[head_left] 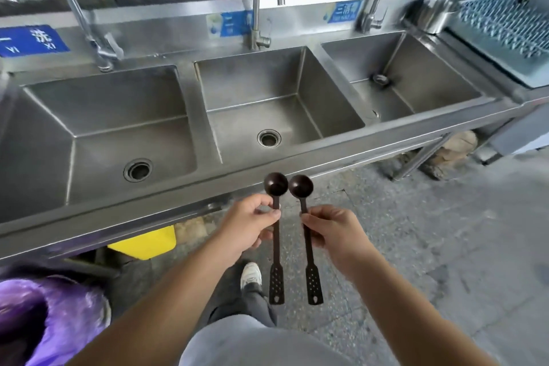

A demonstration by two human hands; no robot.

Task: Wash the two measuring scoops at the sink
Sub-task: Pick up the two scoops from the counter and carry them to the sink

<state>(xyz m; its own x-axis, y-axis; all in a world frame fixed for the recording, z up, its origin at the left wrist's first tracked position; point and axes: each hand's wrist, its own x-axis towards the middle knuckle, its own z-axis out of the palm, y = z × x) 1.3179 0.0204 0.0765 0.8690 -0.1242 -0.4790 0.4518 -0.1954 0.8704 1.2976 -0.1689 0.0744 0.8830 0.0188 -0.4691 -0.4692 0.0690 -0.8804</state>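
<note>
I hold two dark brown long-handled measuring scoops side by side, bowls up, in front of a steel three-basin sink (267, 169). My left hand (248, 224) pinches the upper handle of the left scoop (276, 249). My right hand (335, 232) pinches the upper handle of the right scoop (309, 252). Both scoops hang over the floor, just short of the sink's front rim, level with the middle basin (252, 83). Their perforated flat ends point down toward me.
Each basin has a gooseneck tap; the middle tap (261, 3) is not running. A steel pot (435, 16) and a blue-grey rack (505, 27) stand at the right. A yellow bin (148, 242) sits under the sink, a purple bag (53, 321) at lower left.
</note>
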